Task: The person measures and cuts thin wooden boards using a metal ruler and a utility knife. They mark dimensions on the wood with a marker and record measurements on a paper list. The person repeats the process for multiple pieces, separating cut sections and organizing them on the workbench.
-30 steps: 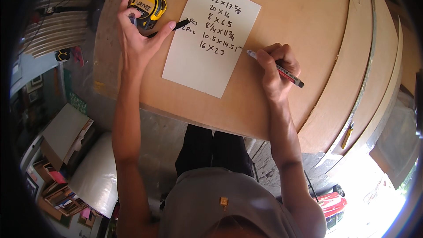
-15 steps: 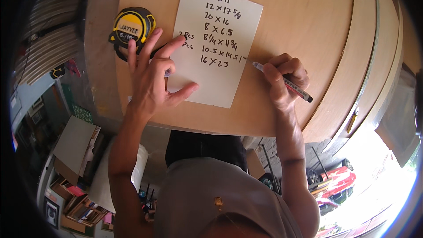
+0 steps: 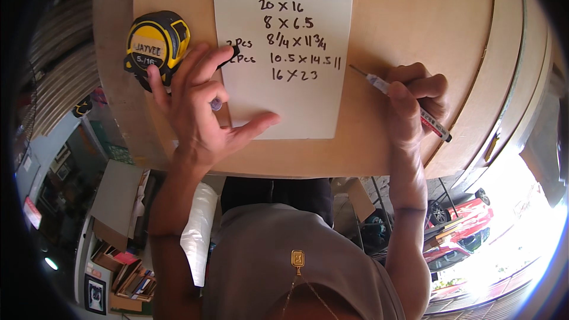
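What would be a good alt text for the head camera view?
A person's left hand presses on a handwritten white sheet on a wooden board, beside a yellow tape measure. The right hand holds a marker just off the sheet.

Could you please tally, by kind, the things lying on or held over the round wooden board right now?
Tape measures: 1, the yellow and black tape measure by the left hand
Sheets of paper: 1, the white handwritten sheet
Markers: 1, the marker pen in the right hand
Marker caps: 1, the dark cap under the left fingers
Total: 4
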Demonstrator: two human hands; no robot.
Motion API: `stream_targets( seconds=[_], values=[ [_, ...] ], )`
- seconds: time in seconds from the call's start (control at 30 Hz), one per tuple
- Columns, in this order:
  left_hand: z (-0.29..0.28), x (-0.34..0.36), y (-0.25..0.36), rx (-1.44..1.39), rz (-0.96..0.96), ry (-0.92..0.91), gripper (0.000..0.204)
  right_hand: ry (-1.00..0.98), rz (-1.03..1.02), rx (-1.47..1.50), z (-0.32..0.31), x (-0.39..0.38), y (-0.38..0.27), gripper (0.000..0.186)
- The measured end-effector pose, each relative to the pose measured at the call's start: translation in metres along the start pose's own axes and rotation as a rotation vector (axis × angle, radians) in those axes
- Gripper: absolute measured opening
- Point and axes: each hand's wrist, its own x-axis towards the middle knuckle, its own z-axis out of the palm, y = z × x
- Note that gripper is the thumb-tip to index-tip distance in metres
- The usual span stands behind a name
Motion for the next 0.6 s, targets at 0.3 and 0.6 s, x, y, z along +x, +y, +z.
stream_targets(
  seconds=[0.3, 0.6],
  values=[
    [-0.024, 0.031, -0.015, 0.0, 0.123, -0.092, 0.02, 0.214, 0.142, -0.069, 0.086, -0.055, -0.034, 0.016],
    [-0.021, 0.039, -0.035, 0.026, 0.211, -0.052, 0.019, 0.407, -0.005, -0.201, 0.13, -0.066, -0.005, 0.024]
  ],
)
